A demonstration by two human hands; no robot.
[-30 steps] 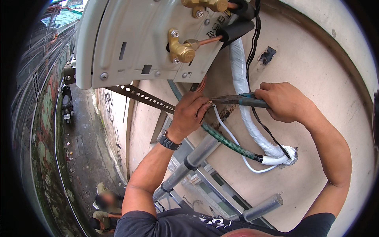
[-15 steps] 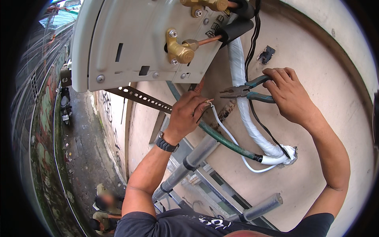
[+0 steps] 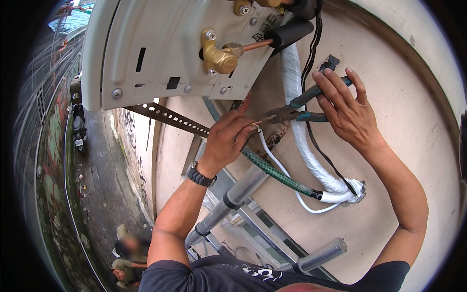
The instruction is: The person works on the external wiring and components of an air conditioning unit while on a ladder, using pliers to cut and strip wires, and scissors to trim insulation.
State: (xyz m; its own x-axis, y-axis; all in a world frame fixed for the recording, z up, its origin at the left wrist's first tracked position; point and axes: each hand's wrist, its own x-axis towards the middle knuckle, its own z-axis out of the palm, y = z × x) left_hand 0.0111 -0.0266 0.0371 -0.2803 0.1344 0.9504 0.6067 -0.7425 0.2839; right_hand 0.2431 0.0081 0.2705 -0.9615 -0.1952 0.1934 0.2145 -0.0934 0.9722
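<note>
My left hand, with a black watch at the wrist, pinches the end of a thin white cable. A bare copper tip sticks out past its fingertips. From the right, my right hand holds combination pliers with dark and teal handles. The handles are spread, and the jaws are slightly parted at the copper tip; whether they touch it I cannot tell. Above my left hand hangs a pale metal outdoor unit with a brass valve.
A white-wrapped pipe bundle and a green hose run to a wall hole. Below my arms stands a metal ladder. A perforated bracket supports the unit. Far below are an alley, a parked motorbike and people.
My right hand has moved left, bringing the plier jaws to the copper tip. My left hand stays nearly in place with the cable. The view has shifted slightly.
</note>
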